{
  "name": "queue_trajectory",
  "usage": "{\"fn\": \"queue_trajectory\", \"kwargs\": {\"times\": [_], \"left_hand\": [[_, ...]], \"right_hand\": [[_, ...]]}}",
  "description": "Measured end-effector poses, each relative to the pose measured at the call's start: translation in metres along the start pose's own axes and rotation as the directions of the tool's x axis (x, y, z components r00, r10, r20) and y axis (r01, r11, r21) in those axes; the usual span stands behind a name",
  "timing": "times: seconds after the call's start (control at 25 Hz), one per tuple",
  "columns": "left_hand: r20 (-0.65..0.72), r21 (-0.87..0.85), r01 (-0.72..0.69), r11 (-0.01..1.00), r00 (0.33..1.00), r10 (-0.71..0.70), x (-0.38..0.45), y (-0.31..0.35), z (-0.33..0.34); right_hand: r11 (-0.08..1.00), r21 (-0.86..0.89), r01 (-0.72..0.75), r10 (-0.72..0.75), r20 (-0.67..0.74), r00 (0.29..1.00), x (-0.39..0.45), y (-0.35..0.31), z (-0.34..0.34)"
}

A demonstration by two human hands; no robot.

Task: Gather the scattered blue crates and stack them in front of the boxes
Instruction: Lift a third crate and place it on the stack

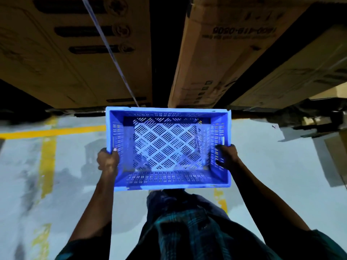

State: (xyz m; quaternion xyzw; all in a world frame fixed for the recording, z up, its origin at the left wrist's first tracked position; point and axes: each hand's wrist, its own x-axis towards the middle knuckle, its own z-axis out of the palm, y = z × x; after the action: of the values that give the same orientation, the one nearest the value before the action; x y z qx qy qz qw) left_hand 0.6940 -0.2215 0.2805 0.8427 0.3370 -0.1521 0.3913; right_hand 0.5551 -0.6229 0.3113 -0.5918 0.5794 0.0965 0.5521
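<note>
head view: blue crate [167,147] perforated, empty, held level before cardboard boxes [221,53]. left hand [108,159] gripped left rim; right hand [226,156] fingers curled over right wall.

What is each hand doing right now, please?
Left hand: grips the left wall of the blue crate.
Right hand: grips the crate's right wall.

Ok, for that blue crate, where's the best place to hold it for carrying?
By the rims of its two short end walls, one hand from each side, as now: the left hand and right hand each curl over an end rim of the blue crate. The crate is wide, open-topped and empty, so end grips should keep it level.
</note>
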Motion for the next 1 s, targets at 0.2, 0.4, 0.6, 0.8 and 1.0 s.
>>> {"fn": "queue_trajectory", "kwargs": {"times": [0.2,0.4,0.6,0.8,1.0], "left_hand": [[0.008,-0.018,0.053,0.998,0.999,-0.053,0.02,0.001,0.034],[0.061,0.034,0.087,0.996,0.994,-0.089,0.084,-0.043,0.081],[0.082,-0.113,0.225,0.968,0.973,-0.217,0.112,-0.062,0.113],[0.071,-0.119,0.239,0.964,0.97,-0.232,0.133,-0.064,0.128],[0.052,-0.125,0.157,0.98,0.987,-0.151,0.138,-0.074,0.136]], "right_hand": [[0.986,0.105,-0.131,0.14,-0.088,0.986,0.048,-0.016,0.016],[0.989,0.034,-0.146,0.149,-0.126,0.981,0.094,-0.008,0.034],[0.988,0.035,-0.151,0.154,-0.087,0.984,0.137,0.007,0.059],[0.986,-0.047,-0.159,0.157,-0.054,0.986,0.18,0.013,0.079],[0.982,-0.084,-0.171,0.17,-0.017,0.985,0.199,0.019,0.091]]}}
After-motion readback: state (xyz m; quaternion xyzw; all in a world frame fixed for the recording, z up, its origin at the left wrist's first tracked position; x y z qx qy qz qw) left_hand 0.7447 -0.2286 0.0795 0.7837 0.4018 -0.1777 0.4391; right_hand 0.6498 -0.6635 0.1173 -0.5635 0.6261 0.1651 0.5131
